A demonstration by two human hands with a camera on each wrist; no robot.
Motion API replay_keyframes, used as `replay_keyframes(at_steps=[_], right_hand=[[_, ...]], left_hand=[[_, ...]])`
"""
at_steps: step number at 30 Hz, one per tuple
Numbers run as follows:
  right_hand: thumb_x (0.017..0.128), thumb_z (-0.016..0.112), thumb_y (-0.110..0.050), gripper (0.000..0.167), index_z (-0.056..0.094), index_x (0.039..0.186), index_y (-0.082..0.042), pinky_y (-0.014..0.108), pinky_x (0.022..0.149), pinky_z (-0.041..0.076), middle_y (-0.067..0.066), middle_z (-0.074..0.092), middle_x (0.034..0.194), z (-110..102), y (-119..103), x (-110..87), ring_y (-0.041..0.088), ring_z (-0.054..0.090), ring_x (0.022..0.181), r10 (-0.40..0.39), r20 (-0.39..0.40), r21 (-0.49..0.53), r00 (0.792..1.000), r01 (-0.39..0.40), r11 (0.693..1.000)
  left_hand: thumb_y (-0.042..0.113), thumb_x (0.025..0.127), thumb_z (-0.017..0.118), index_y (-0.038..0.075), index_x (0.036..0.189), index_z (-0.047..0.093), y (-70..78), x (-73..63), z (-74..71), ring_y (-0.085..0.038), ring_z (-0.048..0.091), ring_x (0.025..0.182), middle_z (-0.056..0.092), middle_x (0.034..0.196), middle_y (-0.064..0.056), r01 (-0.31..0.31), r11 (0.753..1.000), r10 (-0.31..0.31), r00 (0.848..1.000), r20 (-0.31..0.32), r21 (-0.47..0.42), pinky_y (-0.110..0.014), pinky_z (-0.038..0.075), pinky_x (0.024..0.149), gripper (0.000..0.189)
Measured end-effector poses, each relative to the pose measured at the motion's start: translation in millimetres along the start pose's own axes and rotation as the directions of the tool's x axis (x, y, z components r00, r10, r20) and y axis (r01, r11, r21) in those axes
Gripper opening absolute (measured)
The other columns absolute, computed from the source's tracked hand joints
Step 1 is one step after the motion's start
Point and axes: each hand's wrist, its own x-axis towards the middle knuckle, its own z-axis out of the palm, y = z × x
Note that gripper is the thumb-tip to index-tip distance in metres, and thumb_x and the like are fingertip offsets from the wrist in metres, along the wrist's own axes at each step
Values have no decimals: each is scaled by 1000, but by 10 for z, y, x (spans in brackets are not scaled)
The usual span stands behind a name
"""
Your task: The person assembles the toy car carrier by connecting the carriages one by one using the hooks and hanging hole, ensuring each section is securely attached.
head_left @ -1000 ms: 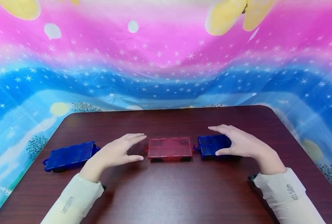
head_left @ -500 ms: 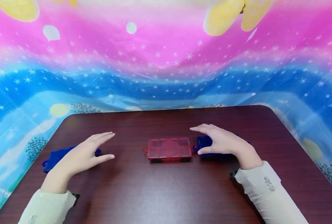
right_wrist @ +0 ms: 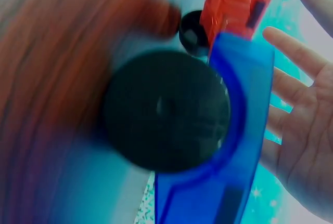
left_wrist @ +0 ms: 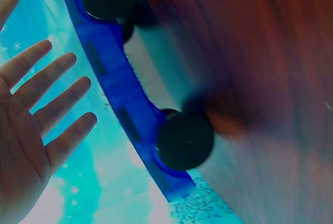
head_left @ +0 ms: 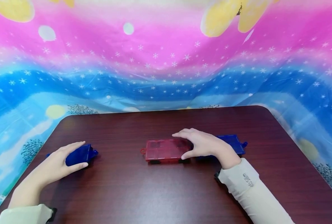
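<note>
Both hands have slid leftward over the last second, while the cars look parked in the same spots. The left hand (head_left: 54,163) has come away from the red car's end and is now around the left blue car (head_left: 79,155). The right hand (head_left: 203,143) has gone from over the right blue car (head_left: 233,143) to where that one meets the red car (head_left: 163,151). So, as I read it, the left is placed for the lone blue car and the right for the red/blue pair, but neither has a hold on anything.

Fingers are wide on both sides, straight and spread. The left wrist view shows a gap between the left fingers (left_wrist: 54,91) and the car's side. On the right, the car covers part of the fingers, so I can't tell if they're touching.

All three cars sit on the bench (head_left: 166,193), roughly in a row. The red one's long axis runs left to right, near enough parallel to the far edge, with its red loop (head_left: 143,151) pointing left. The right blue car lines up about the same way, its hook (head_left: 244,144) pointing right. The left blue car is skewed: right end farther from the person, with its coupling (head_left: 94,152) aimed toward the red loop, well apart from it. Can't tell if red and right blue are actually hooked, the hand hides the joint.
</note>
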Motion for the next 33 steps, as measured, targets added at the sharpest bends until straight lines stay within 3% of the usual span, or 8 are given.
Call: replay_keyframes(at_steps=[9,20,33], right_hand=[[83,80,-41,78,44,150,-26,48,109,44,0,46,151,66,-114,145,22,44,138,-11,53,0,999,11,1000],[82,82,-33,75,48,148,-21,45,105,48,1,51,145,113,-199,249,21,50,130,-58,77,22,995,57,998],[81,82,-33,76,48,148,-23,47,109,44,4,49,148,147,-243,273,24,47,135,-27,105,-26,994,30,999]], left_hand=[[48,85,75,5,151,39,-134,-14,64,-59,41,129,42,148,-32,47,999,-47,998,51,7,-75,41,90,86],[47,79,81,2,148,41,-224,65,90,-57,44,125,44,145,-32,29,999,-30,997,74,19,-73,46,86,92],[44,78,82,2,147,43,-287,133,100,-56,47,123,46,143,-33,13,999,-16,994,107,33,-69,48,86,90]])
